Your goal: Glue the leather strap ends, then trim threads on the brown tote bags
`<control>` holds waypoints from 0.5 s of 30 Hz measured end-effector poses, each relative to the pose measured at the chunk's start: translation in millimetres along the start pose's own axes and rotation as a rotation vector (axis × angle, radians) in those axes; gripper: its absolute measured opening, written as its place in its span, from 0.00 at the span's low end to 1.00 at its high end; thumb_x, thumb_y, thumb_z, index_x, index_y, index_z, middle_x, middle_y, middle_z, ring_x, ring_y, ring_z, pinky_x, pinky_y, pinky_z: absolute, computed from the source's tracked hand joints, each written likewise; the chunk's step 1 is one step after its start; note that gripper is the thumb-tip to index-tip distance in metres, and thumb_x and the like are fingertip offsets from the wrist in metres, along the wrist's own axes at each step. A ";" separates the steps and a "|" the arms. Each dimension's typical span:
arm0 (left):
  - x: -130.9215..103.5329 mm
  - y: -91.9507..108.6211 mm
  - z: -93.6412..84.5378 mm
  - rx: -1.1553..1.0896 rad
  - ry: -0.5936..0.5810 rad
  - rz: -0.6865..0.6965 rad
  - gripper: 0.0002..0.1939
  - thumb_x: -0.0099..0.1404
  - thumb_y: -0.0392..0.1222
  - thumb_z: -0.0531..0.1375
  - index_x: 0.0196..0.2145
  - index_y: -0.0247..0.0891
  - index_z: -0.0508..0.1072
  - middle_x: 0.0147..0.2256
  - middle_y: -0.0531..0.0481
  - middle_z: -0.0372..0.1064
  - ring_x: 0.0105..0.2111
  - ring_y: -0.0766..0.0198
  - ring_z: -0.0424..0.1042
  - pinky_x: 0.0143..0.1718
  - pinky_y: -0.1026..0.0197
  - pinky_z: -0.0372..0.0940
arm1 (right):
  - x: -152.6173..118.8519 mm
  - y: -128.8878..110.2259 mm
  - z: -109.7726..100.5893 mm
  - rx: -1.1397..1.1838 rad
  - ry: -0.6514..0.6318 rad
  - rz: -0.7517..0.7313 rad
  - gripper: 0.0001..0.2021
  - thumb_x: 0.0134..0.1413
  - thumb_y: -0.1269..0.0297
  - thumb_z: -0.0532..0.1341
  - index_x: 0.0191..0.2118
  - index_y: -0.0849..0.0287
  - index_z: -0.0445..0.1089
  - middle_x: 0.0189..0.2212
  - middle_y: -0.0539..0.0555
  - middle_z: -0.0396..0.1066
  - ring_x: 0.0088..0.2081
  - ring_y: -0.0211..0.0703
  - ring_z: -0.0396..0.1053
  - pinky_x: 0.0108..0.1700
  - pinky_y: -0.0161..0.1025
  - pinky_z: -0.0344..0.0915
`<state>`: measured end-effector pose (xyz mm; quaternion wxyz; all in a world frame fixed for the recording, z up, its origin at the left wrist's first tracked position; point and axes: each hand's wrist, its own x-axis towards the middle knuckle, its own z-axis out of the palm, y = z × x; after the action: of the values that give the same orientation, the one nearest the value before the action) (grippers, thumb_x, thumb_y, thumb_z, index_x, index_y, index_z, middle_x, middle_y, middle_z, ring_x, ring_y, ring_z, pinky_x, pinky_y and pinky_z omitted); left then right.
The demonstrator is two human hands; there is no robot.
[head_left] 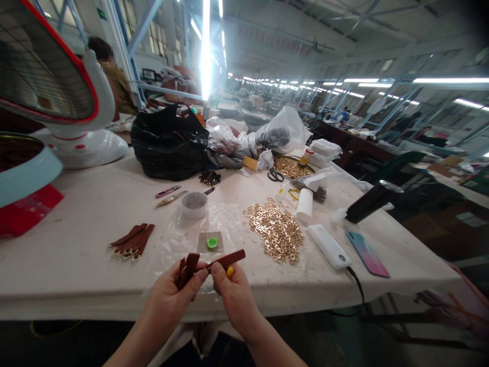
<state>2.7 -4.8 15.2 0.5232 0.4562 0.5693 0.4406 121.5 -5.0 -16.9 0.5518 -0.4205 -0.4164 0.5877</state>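
Close to the table's front edge, my left hand (171,291) is closed around several brown leather straps (190,265). My right hand (236,295) pinches another brown strap (234,258), which points up and to the right. A small yellow piece (229,272) shows at the right hand's fingers; its kind is unclear. The thumbs nearly meet, and the fingers hide where the straps join. Just beyond the hands, a bright green round piece (212,242) lies on a small square (217,250) over clear plastic sheeting (229,219).
Finished-looking straps with rings (133,240) lie left. A pile of gold rings (277,229) spreads right, near a white power bank (329,247) and a phone (367,255). A tape roll (194,205), scissors (275,175), a black bag (168,142) and a fan (87,148) stand farther back.
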 end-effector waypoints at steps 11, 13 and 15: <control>-4.8 7.4 0.2 -0.085 0.004 -0.096 0.20 0.44 0.53 0.66 0.29 0.36 0.70 0.15 0.61 0.55 0.16 0.73 0.50 0.18 0.68 0.46 | 0.3 -4.6 -9.4 0.090 -0.098 0.107 0.15 0.45 0.52 0.64 0.28 0.59 0.65 0.18 0.44 0.55 0.20 0.31 0.49 0.24 0.32 0.50; -4.7 6.0 -0.1 -0.083 -0.010 -0.079 0.19 0.44 0.51 0.67 0.29 0.36 0.71 0.17 0.58 0.60 0.17 0.72 0.53 0.18 0.67 0.48 | 0.5 -8.5 -8.3 0.092 -0.077 0.120 0.12 0.42 0.57 0.66 0.29 0.59 0.66 0.20 0.44 0.58 0.22 0.32 0.52 0.27 0.32 0.53; -4.8 4.6 -0.3 -0.086 -0.022 -0.058 0.18 0.44 0.49 0.67 0.29 0.36 0.72 0.19 0.56 0.64 0.18 0.71 0.56 0.20 0.67 0.51 | 0.8 -11.1 -7.5 0.091 -0.058 0.146 0.10 0.42 0.61 0.65 0.30 0.59 0.65 0.19 0.43 0.57 0.22 0.31 0.51 0.26 0.32 0.53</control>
<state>2.8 -8.6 20.6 0.5611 0.4216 0.5570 0.4441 131.9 -3.5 -8.6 0.5137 -0.4072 -0.3730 0.6566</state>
